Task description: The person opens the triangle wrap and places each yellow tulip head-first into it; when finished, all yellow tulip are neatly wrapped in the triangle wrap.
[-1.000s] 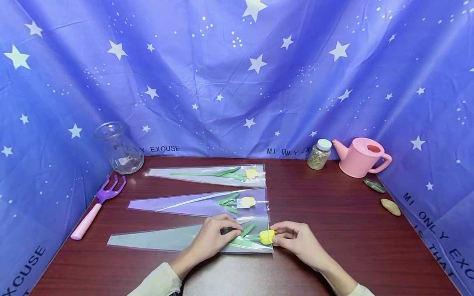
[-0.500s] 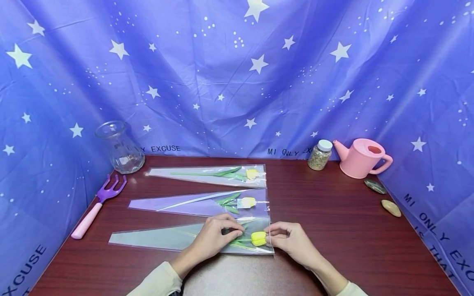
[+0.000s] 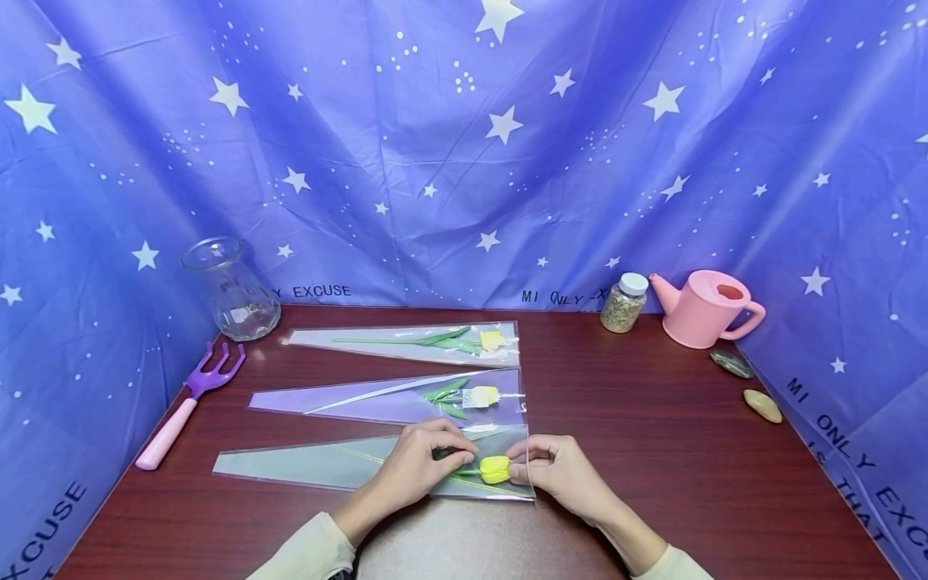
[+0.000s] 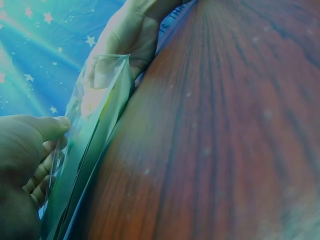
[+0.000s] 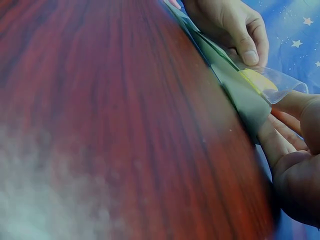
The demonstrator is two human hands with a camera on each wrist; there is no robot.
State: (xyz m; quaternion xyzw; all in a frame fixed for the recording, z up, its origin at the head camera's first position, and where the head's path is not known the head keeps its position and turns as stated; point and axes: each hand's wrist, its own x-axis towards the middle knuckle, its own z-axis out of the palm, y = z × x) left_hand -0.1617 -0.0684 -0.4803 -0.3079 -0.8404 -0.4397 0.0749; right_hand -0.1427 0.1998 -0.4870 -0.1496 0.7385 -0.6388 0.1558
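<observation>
A yellow artificial tulip lies inside the nearest flower sleeve, a tapered grey-green bag with a clear front and its wide mouth on the right. My right hand reaches into that mouth, fingertips pinching the bloom's tip. At the sleeve's middle, my left hand pinches the clear film between thumb and forefinger and covers part of the stem and leaves. In the right wrist view the film bulges up around the bloom. The left wrist view shows my left thumb against the film's edge.
Behind lie a purple sleeve and a whitish sleeve, each with a yellow tulip. A glass vase and purple hand fork stand left. On the right are a jar, pink watering can and two stones.
My right hand has moved left, pushing the tulip from the sleeve's mouth deeper inside, its bloom now near my left fingers. My left hand keeps its place on the film.
</observation>
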